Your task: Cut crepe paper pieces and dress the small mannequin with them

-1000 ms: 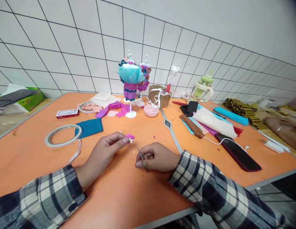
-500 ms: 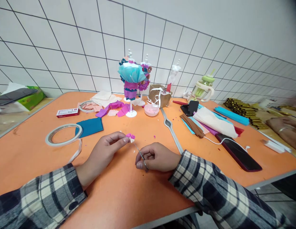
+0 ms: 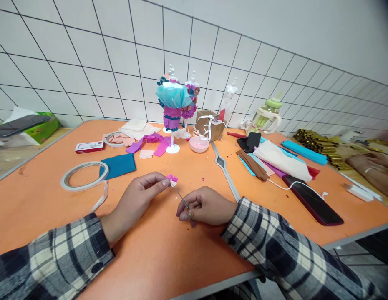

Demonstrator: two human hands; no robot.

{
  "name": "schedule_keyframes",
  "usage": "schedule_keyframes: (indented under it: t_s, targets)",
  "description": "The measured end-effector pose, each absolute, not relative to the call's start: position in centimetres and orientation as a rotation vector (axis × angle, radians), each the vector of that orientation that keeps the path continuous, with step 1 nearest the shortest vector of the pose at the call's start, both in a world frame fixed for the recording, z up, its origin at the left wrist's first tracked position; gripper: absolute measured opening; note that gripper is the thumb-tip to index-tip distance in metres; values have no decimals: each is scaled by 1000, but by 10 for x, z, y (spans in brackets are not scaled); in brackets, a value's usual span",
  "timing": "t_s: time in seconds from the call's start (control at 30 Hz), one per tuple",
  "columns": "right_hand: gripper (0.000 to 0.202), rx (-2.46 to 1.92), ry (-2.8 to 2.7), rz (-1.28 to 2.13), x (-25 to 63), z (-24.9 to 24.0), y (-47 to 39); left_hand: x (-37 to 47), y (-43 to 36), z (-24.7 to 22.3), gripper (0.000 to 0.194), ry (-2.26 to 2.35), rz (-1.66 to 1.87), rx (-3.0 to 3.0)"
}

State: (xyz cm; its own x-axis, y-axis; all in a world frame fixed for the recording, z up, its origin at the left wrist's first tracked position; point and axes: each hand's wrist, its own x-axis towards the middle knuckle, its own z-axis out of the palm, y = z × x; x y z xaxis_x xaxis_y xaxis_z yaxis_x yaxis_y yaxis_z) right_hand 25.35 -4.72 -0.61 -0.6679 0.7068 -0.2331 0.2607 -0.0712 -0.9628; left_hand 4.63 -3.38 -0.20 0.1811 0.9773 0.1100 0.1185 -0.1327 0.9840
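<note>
2 hands at work above the orange table. Left hand: closed in a pinch, thumb and forefinger gripping the edge of a small magenta-and-white paper bunch. The bunch is held up just beyond those fingertips, in front of the dress form with the blue ruffle. Right hand: fingers curled, gripping a thin metal tool near its rear end. The tool slants up toward the lower edge of the bunch; contact cannot be confirmed, nor can the exact kind of tool.

Nearby: tape roll lying flat, touching the blue paper; pink bowl beyond the hands, right of the dress form's base.

Handling, judged: bunch very light, soft, crinkled, probably fragile. Firm squeezing would likely flatten the folds; a pull on a loose edge could tear it. Best hold: the gathered part, light 2-finger pinch, ruffled edge left free. Tool judged light, stiff, smooth, so it may turn in a loose grip. Best hold: rear part, away from the tip, with the point kept clear of the left fingertips.
</note>
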Motion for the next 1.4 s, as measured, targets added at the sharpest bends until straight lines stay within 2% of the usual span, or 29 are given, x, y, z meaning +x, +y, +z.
schedule_keyframes:
  t_s: [0.37,0.63,1.0,1.4]
  targets:
    - [40,-977,-1874,1817,257,0,-48,46,-34,0,14,1098,1092,1477]
    - [40,-1006,-1885,1824,257,0,-48,48,-35,1,20,1109,1071,1500]
    - [40,-1001,-1877,1829,257,0,-48,46,-34,1,18,1084,1057,1507]
    - [30,-994,-1881,1851,257,3,-49,43,-33,-4,13,992,1040,1457]
